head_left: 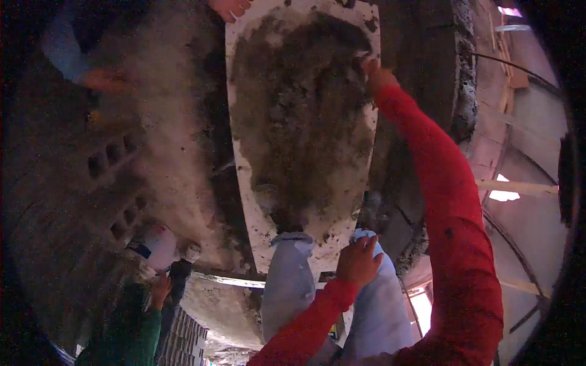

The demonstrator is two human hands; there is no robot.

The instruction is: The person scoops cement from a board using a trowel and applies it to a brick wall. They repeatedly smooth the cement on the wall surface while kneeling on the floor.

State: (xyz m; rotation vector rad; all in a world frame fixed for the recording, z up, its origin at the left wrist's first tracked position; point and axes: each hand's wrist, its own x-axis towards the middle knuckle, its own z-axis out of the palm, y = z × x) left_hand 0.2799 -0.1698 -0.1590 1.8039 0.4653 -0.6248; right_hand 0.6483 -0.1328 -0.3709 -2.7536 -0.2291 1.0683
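A long white board stretches away from my knees, covered over most of its face with dark wet mortar. At the board's far right edge is my right hand, its fingers closed. A small pale part shows by the fingertips, but what the hand grips is too dark to make out. My left hand rests on my right knee, fingers laid over the trouser cloth and holding nothing. Both my arms wear red sleeves. My grey-blue trouser legs meet the near end of the board.
Another person's hand touches the board's far left corner. A blue-sleeved person's hand is at upper left. Hollow blocks lie left. A green-sleeved person's hand is beside a rounded white object. A rough ledge runs along the right.
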